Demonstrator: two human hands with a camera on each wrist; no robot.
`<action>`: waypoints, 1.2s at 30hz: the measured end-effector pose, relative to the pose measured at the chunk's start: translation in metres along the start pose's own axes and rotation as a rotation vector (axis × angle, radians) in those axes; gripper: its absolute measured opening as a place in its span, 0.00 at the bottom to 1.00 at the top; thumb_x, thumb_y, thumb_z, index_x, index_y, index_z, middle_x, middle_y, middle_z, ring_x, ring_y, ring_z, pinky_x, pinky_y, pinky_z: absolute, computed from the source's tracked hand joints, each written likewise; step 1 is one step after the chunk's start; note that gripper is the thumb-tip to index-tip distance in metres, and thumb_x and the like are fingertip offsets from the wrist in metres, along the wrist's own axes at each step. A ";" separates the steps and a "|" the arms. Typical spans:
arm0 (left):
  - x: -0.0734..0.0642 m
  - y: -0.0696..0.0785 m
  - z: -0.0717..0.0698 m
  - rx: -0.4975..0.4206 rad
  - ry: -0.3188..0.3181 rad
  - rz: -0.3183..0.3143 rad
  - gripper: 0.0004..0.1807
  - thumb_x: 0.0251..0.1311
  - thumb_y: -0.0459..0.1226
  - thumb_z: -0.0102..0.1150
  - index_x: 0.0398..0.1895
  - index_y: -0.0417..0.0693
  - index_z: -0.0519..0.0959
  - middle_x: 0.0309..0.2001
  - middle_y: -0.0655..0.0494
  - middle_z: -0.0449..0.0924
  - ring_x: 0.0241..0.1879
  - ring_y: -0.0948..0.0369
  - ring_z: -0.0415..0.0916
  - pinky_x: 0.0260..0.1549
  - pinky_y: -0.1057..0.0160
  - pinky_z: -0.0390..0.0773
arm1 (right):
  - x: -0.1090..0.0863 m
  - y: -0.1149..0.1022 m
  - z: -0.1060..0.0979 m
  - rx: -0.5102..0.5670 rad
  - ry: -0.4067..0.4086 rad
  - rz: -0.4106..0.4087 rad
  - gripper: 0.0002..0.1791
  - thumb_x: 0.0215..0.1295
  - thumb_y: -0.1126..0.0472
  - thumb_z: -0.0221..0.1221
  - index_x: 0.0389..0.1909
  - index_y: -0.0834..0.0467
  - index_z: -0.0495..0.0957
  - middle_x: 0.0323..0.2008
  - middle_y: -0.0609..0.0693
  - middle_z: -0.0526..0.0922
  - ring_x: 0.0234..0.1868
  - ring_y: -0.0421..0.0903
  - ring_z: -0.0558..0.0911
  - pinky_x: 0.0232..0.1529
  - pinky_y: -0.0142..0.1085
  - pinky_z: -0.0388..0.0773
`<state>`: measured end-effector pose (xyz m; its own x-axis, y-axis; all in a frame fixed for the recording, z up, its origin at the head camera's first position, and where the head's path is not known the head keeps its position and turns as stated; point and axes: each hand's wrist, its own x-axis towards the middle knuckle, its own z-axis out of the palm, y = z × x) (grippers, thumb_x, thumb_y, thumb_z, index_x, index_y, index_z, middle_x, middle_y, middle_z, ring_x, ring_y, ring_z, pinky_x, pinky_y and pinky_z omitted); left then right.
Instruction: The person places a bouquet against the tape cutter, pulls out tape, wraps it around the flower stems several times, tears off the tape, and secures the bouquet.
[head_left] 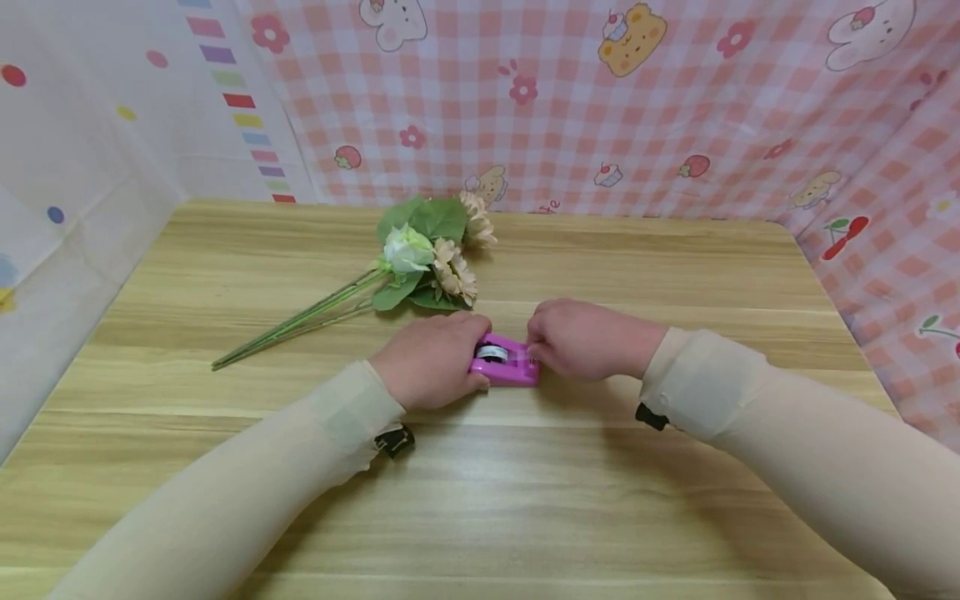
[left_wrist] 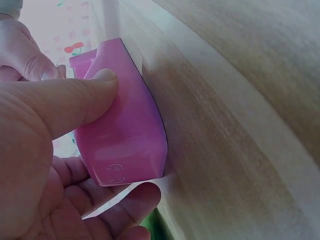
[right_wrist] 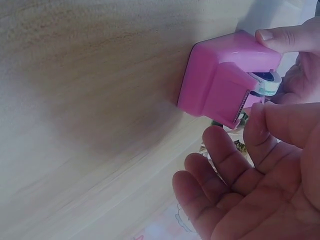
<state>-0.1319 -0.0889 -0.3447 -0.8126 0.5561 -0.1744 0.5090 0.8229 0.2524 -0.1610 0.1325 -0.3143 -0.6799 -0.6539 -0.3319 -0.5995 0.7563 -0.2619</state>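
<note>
A pink tape dispenser [head_left: 510, 375] sits on the wooden table [head_left: 480, 517], with a roll of tape [head_left: 492, 353] in it. My left hand [head_left: 435, 358] grips it from the left; the thumb [left_wrist: 95, 97] presses on its side in the left wrist view. At its cutter end, my right hand [head_left: 581, 340] pinches the clear loose end of the tape [right_wrist: 262, 98] between thumb and index finger. In the right wrist view, the toothed cutter [right_wrist: 241, 106] shows beside those fingertips, while the other fingers [right_wrist: 220, 145] are loosely bent.
Artificial flowers lie behind my left hand: a pale green-white rose [head_left: 408, 249] and beige blooms [head_left: 454, 271] with green leaves. Their long stems [head_left: 292, 329] point to the front left. Patterned cloth [head_left: 555, 125] hangs along the table's back edge and sides.
</note>
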 end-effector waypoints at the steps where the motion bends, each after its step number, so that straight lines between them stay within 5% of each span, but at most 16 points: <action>1: 0.000 0.000 0.000 0.002 0.000 0.000 0.26 0.65 0.54 0.70 0.57 0.50 0.75 0.49 0.55 0.80 0.49 0.55 0.81 0.55 0.50 0.81 | 0.000 0.000 0.000 0.000 0.000 -0.002 0.09 0.78 0.59 0.58 0.40 0.57 0.86 0.42 0.51 0.84 0.40 0.44 0.81 0.51 0.44 0.82; 36: 0.002 0.000 0.001 0.006 -0.022 -0.017 0.26 0.65 0.54 0.70 0.57 0.51 0.74 0.51 0.55 0.81 0.50 0.54 0.81 0.56 0.50 0.81 | -0.009 0.014 -0.002 0.012 -0.023 0.023 0.09 0.77 0.60 0.58 0.37 0.57 0.84 0.36 0.50 0.83 0.36 0.44 0.79 0.47 0.44 0.81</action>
<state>-0.1336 -0.0875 -0.3462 -0.8148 0.5443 -0.1997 0.4968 0.8330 0.2436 -0.1641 0.1489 -0.3132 -0.6835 -0.6356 -0.3589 -0.5784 0.7716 -0.2649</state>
